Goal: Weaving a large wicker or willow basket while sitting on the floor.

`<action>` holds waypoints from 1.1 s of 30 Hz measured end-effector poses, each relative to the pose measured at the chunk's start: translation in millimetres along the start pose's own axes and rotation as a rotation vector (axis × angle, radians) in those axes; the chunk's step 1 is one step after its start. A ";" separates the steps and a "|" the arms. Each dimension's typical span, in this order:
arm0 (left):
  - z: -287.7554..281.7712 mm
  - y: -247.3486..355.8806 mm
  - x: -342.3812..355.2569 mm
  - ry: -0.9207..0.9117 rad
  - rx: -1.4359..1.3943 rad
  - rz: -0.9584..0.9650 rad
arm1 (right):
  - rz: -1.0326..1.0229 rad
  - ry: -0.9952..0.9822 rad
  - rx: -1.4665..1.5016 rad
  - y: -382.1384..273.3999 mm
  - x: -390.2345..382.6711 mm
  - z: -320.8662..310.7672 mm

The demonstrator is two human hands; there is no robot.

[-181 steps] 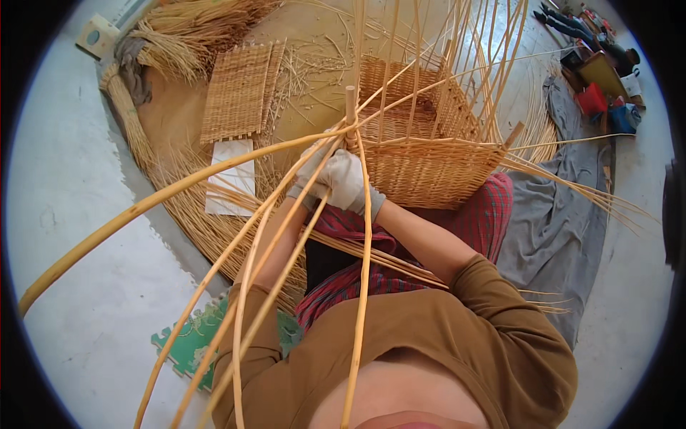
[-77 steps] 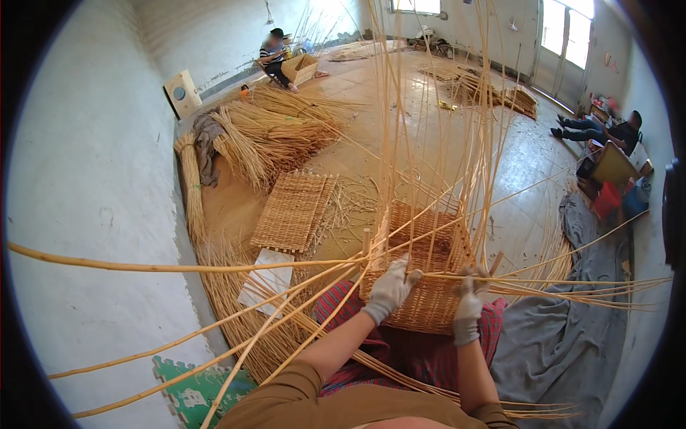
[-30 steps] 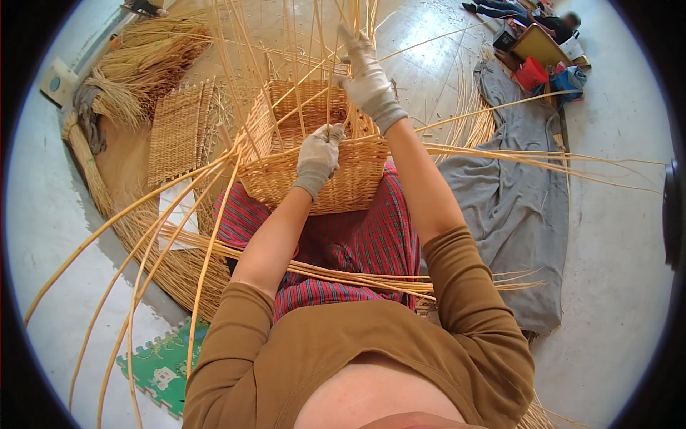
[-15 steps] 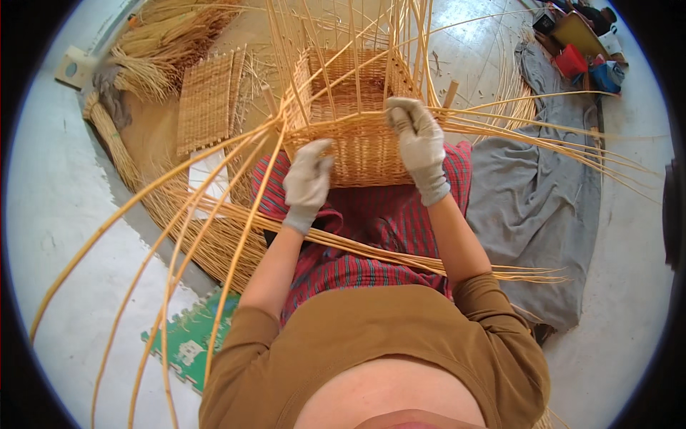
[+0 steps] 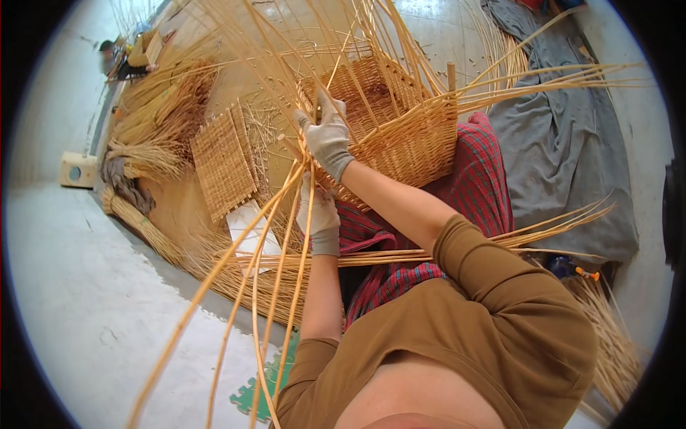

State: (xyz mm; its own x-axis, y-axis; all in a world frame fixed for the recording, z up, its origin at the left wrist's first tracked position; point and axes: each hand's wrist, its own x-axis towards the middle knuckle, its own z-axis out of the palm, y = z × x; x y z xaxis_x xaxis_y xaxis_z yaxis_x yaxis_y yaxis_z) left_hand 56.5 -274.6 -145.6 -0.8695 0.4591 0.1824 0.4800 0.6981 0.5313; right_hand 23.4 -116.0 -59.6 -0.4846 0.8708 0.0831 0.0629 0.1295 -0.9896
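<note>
Right hand half-curled at corner, left hand partly hidden, hands' grips unclear | wicker basket: rods rising from rim

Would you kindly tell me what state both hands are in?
Left hand: partly hidden behind rods; open or closed cannot be told.
Right hand: at the basket's left corner; grip unclear.

Rods hide part of my left hand, and I can't see its fingertips; stakes run past the top edge.
</note>
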 end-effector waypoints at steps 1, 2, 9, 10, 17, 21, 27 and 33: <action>5.2 -4.1 0.6 -0.018 -0.011 -0.016 | -0.074 -0.051 0.124 -9.9 1.9 -5.7; 9.0 -7.7 1.2 -0.062 -0.125 -0.035 | -0.243 -0.023 0.279 -20.9 1.7 -7.6; 6.3 -10.9 2.9 0.104 0.075 0.175 | -0.290 -0.654 0.092 -85.1 21.0 -13.1; 6.4 -9.4 2.0 0.046 0.090 0.053 | -0.330 -0.616 0.088 -91.9 18.3 -15.0; -1.4 -13.3 15.9 -0.003 -0.188 0.208 | -0.182 -0.499 0.683 -30.7 -22.6 -104.3; -23.9 13.1 10.0 -0.146 0.171 0.048 | -0.082 -0.499 0.840 44.6 -30.9 -124.0; -9.1 99.3 19.2 0.226 -0.228 0.152 | -0.101 -0.386 0.744 55.3 -34.0 -129.3; -1.9 77.2 59.6 -0.383 -0.940 -0.323 | -0.036 -0.159 0.629 65.9 17.5 -185.4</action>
State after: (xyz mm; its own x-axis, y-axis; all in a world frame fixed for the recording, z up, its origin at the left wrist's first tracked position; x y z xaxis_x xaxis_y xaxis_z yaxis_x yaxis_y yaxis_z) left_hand 41.6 -194.5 -92.2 -0.7661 0.5847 -0.2668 -0.1918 0.1882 0.9632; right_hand 180.8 -4.3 -101.5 -0.6034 0.7837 0.1472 -0.4556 -0.1873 -0.8702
